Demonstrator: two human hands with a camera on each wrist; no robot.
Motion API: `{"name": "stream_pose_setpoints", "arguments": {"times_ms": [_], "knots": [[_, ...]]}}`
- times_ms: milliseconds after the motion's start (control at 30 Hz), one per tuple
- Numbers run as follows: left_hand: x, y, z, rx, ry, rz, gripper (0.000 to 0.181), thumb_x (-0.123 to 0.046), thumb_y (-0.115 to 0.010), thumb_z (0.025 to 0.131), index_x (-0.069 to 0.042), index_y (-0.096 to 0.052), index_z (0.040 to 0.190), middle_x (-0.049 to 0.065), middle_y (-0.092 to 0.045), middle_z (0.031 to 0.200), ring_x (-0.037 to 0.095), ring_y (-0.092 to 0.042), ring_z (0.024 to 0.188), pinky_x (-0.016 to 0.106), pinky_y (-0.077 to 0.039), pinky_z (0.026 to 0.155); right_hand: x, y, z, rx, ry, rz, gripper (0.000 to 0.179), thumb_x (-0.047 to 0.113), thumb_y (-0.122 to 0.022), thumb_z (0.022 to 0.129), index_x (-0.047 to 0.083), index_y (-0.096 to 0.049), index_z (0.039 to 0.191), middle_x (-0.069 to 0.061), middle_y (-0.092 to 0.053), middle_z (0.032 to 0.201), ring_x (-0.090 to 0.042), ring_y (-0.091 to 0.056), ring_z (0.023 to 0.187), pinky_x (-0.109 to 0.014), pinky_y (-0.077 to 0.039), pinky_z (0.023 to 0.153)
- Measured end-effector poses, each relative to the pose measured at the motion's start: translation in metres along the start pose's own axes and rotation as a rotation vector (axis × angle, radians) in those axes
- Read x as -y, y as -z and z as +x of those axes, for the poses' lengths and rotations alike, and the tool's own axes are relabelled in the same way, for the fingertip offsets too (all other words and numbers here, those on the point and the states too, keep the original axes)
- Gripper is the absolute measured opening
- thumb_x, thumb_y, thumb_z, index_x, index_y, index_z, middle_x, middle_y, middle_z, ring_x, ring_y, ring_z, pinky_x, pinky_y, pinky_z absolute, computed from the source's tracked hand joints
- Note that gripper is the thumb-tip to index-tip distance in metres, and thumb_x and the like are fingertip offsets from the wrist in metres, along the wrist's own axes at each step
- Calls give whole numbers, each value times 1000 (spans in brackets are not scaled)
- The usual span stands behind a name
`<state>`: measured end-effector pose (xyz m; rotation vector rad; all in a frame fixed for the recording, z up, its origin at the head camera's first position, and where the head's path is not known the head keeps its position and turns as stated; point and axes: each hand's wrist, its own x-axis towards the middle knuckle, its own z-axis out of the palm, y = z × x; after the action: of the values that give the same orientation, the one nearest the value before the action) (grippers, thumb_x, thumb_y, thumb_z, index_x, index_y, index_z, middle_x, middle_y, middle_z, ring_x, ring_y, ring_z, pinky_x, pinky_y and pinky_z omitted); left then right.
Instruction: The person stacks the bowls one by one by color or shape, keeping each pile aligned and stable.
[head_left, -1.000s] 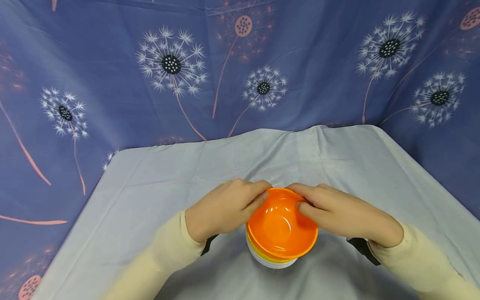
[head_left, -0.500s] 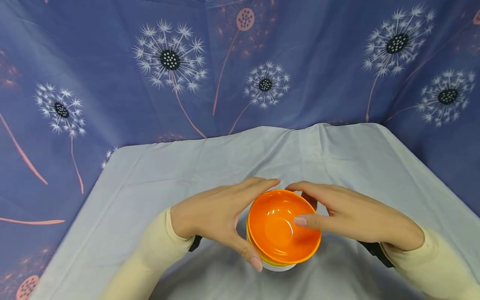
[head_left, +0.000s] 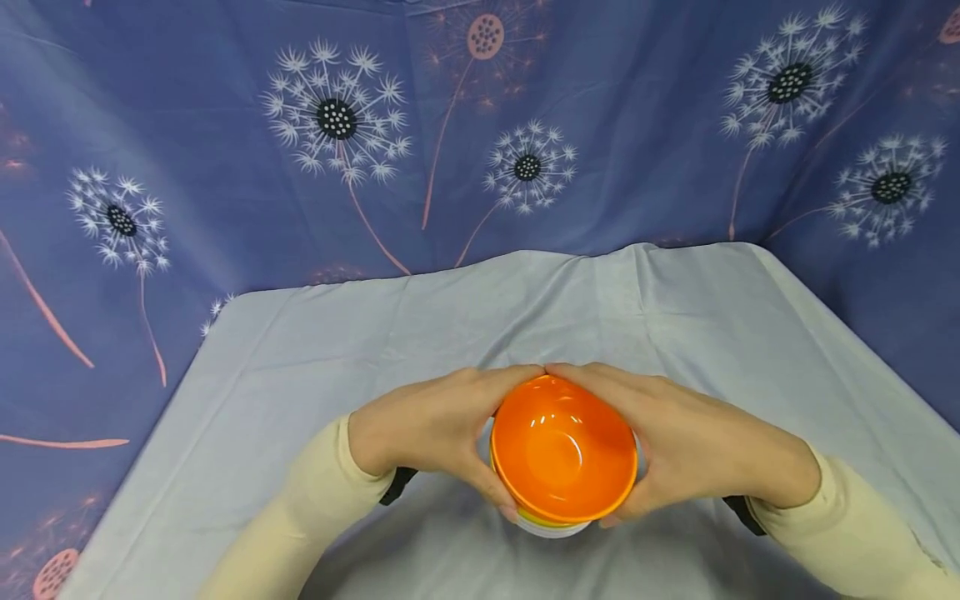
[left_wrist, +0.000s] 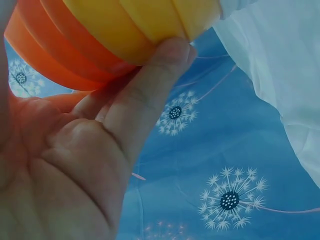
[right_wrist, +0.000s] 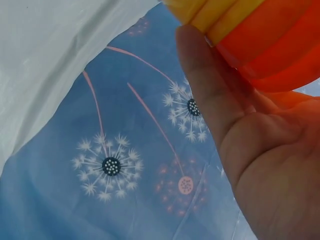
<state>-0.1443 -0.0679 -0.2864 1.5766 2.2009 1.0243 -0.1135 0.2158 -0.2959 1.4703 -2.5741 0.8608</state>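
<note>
A stack of nested bowls stands on the cloth in front of me. The glossy orange bowl (head_left: 562,450) is uppermost and its inside faces up. Under it show a yellow bowl (left_wrist: 115,30) and white rims (head_left: 553,531), mostly hidden from above. My left hand (head_left: 442,429) curves round the stack's left side, thumb near the front. From the right, my right hand (head_left: 697,437) holds it the same way. The index fingers meet at the far rim. Both wrist views show fingers along the orange and yellow outer walls.
A pale grey cloth (head_left: 337,350) with folds covers the table. Behind and at both sides hangs a blue curtain (head_left: 637,125) with a dandelion print.
My hands first pinched the orange rim, with the thumbs inside the bowl. They then opened, slid outward and down, and now wrap the stack from both sides, thumbs at the front.
</note>
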Motion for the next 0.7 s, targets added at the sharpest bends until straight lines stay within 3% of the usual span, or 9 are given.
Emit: {"name": "stream_pose_setpoints", "arguments": {"times_ms": [367,700], "knots": [[4,0,2,8,-70,7,112,-28,-106,65,-7,-43,155,0,-59,148,6,-55,134,28,-43,117,2,0,1,-5,-11,2,110,47,-99,73,23,-40,162,14,-55,148,-6,-61,125,-37,-57,100],[9,0,0,40,28,-63,113,-26,-107,63,-10,-44,155,-5,-64,143,3,-61,126,26,-50,108,0,1,-1,15,33,37,107,53,-95,78,18,-40,163,11,-55,153,-10,-60,130,-39,-56,104]]}}
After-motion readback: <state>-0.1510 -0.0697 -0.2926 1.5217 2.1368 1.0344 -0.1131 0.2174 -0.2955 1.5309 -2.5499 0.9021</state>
